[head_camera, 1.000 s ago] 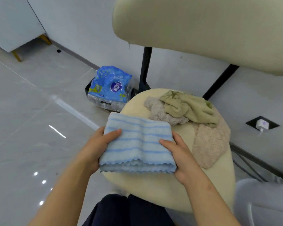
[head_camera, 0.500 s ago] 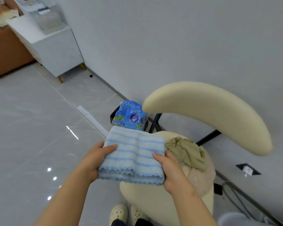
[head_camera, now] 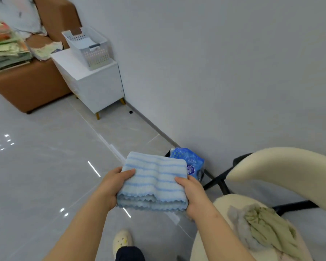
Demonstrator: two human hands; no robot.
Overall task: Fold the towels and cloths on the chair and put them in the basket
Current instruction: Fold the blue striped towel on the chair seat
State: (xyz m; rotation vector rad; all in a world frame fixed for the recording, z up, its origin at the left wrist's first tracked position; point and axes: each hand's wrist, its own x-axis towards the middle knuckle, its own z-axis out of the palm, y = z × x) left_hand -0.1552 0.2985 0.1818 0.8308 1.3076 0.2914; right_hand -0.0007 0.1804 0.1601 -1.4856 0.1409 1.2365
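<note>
A folded blue-and-white striped towel (head_camera: 154, 182) hangs in the air over the floor, held from both sides. My left hand (head_camera: 114, 183) grips its left edge with the thumb on top. My right hand (head_camera: 191, 194) grips its right edge the same way. The cream chair (head_camera: 282, 166) is at the lower right; on its seat lie a crumpled green cloth (head_camera: 267, 226) and a grey cloth (head_camera: 239, 227). A white perforated basket (head_camera: 88, 47) stands far off on a white cabinet (head_camera: 94, 80) by the wall.
A blue plastic package (head_camera: 190, 162) sits on the floor by the wall beside the chair legs. A brown sofa (head_camera: 32, 76) with stacked papers (head_camera: 6, 48) stands left of the cabinet. Glossy tiled floor lies between me and the cabinet. My shoe (head_camera: 121, 242) shows below.
The towel has been lifted off the chair seat and carried to the left over the floor. The view has swung up and left, bringing the basket, cabinet and sofa into sight.
</note>
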